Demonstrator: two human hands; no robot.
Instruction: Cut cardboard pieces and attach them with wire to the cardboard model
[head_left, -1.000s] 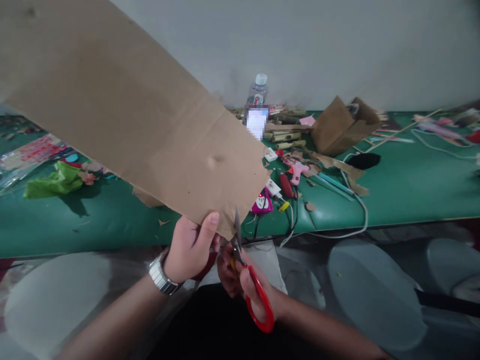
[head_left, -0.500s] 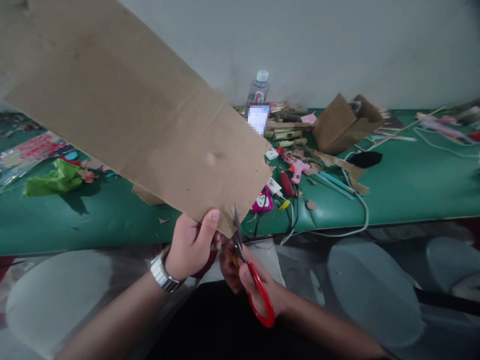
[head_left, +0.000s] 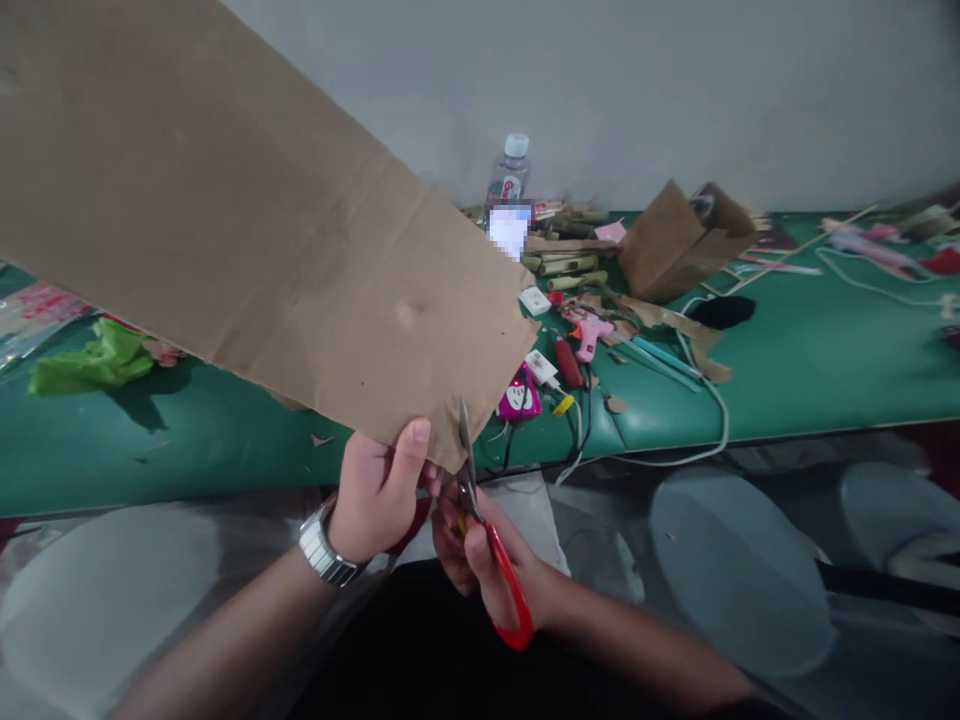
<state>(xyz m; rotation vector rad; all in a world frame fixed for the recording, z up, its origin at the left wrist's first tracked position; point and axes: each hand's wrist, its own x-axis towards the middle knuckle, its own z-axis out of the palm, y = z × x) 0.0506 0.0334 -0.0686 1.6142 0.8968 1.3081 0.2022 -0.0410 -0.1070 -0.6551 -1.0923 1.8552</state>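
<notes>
A long sheet of brown cardboard [head_left: 300,240] slants from the upper left down to my hands, held up over the table edge. My left hand [head_left: 382,480], with a metal watch on its wrist, pinches the sheet's lower edge, thumb on top and fingers behind. In my right hand [head_left: 480,560] are red-handled scissors [head_left: 514,600], my fingers wrapped through and around the handles. One scissor blade lies over the cardboard near its lower corner, just right of my left thumb; the other blade is hidden by the sheet.
Along the green table [head_left: 810,370] lie a pink glue gun [head_left: 592,335], a purple power socket [head_left: 519,395], cables and cardboard scraps. Behind them are a clear bottle [head_left: 511,170], bamboo pieces and an open cardboard box [head_left: 667,250]. Green plastic [head_left: 94,362] lies left; grey stools [head_left: 739,570] stand below.
The cardboard has tilted a little, its far left part sinking lower. The scissors' handles have swung slightly left and look closer together. Both hands keep their hold.
</notes>
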